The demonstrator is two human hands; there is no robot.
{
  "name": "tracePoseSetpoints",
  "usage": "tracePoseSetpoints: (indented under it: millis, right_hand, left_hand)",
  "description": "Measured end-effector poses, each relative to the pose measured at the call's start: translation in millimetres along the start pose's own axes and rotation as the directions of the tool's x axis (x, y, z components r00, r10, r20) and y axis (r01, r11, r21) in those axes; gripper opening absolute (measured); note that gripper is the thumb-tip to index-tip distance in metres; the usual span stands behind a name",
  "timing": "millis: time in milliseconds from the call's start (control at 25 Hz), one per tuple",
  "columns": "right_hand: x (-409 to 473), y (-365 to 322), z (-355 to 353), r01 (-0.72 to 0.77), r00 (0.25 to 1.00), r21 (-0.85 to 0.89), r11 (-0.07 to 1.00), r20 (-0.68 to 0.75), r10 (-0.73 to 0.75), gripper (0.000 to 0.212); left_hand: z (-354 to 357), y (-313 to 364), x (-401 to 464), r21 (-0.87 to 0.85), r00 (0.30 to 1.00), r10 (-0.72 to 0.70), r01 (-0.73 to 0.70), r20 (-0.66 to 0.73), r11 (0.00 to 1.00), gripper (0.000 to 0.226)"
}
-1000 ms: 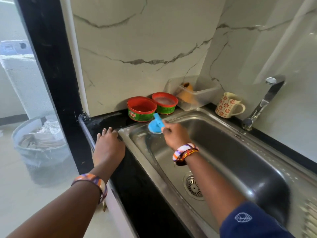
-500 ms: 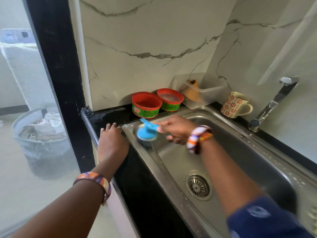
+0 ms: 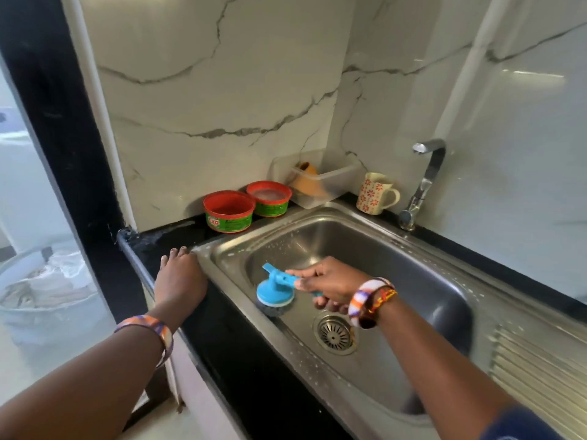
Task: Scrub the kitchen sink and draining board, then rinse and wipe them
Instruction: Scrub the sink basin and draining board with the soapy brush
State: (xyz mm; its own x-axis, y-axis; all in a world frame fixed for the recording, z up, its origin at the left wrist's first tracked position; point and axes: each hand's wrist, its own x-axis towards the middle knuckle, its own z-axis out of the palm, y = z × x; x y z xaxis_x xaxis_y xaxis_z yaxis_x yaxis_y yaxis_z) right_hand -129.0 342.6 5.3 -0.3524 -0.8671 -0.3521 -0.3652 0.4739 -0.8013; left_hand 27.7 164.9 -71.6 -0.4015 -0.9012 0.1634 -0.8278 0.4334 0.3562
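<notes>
The right hand (image 3: 330, 285) gripped the blue brush (image 3: 275, 290) against the near-left wall of the sink (image 3: 397, 268), the left hand (image 3: 181, 277) lay flat on the bench (image 3: 241, 350), and firm overlapping strokes toward the drain (image 3: 334, 334) would likely serve best.

You held a blue brush (image 3: 275, 289); the tubs (image 3: 229, 211) were red and green, the mug (image 3: 374, 193) cream with red flowers, the counter (image 3: 251, 369) black.
</notes>
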Motion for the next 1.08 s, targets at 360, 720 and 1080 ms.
tracePoseSetpoints:
  millis: [360,720,1080]
  right_hand:
    - [31.2,-11.2,-12.5,-0.064,0.971,0.001,0.998,-0.230,0.063,0.044]
    - [146.1,-115.2,-19.0,0.055,0.852,0.181,0.982,-0.521,0.048,0.055]
    - [246.6,-103.3,-12.5,-0.111,0.731,0.138,0.984,-0.660,0.175,0.039]
  left_hand:
    - [-0.6,8.3,39.3,0.022,0.818,0.573,-0.574,0.050,0.818,0.051]
    - [-39.5,68.5,178.8,0.108,0.719,0.612,-0.673,0.330,0.732,0.037]
    - [-10.4,73.6,212.2,-0.042,0.517,0.691,-0.785,0.505,0.618,0.052]
